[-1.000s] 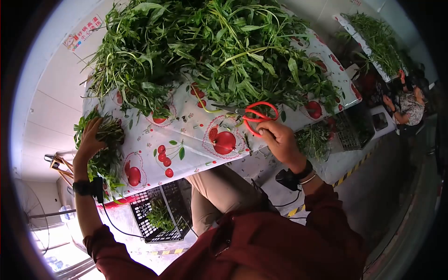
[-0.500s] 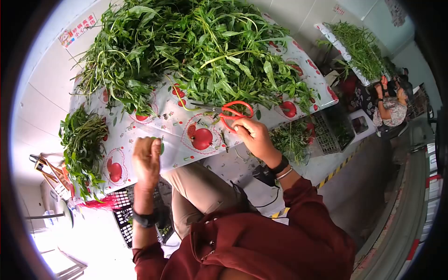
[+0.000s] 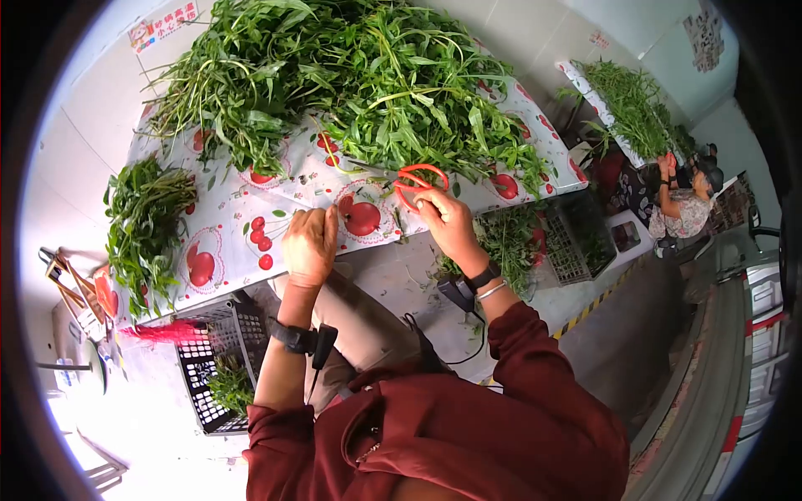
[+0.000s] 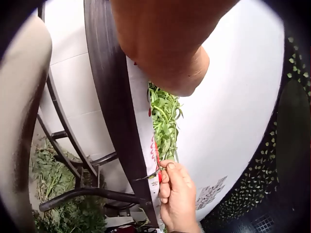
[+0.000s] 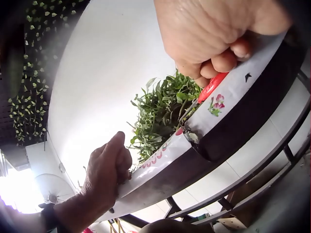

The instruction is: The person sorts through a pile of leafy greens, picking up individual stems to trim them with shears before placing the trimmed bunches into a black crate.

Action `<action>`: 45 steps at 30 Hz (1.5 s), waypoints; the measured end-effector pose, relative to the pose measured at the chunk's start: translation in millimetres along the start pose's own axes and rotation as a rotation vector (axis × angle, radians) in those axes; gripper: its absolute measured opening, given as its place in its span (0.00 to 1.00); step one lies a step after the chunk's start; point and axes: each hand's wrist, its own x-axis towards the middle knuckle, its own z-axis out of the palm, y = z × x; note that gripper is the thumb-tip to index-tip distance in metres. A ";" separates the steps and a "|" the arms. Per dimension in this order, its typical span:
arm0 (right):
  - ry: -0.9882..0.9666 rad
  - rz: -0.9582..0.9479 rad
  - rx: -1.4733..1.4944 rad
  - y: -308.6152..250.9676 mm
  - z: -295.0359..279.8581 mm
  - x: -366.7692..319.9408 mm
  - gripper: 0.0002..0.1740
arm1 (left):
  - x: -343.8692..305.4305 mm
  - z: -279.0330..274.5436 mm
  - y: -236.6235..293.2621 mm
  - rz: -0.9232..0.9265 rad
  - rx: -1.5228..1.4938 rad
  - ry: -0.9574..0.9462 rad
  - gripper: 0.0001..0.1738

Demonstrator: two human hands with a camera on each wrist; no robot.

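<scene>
A pair of scissors with red handles [image 3: 402,180] is gripped by my right hand [image 3: 451,224], its dark blades pointing left beside a yellowish stem [image 3: 336,164]. My left hand [image 3: 309,246] hovers near the table's front edge, fingers loosely curled, and nothing shows in it; its palm side is hidden. A large heap of leafy green stems [image 3: 276,79] covers the back of the table. At the table's left end lies a smaller bundle of greens [image 3: 146,221]. In the right wrist view the scissors' red handle [image 5: 212,88] shows under my curled right fingers.
The table wears a fruit-print cloth [image 3: 225,230]. Below it stand a black crate [image 3: 200,367] with greens at left and another dark crate [image 3: 572,238] at right. Beyond, a seated person [image 3: 689,204] works beside a second table of greens [image 3: 635,104].
My left hand has left the small bundle at the left end and moved right to the table's front edge. My right hand keeps the scissors in about the same place. The head view has shifted.
</scene>
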 end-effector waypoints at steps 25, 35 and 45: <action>0.027 -0.216 -0.241 0.7 -35.4 152.8 0.07 | 0.2 -5.2 2.8 0.007 -0.088 0.064 0.17; -0.128 0.028 -0.741 17.6 -32.6 178.6 0.08 | -1.6 -7.6 -0.8 0.026 -0.059 0.046 0.16; 0.044 -0.295 -0.442 -28.0 -63.4 156.6 0.07 | -1.2 -5.5 -1.1 0.000 -0.104 0.063 0.16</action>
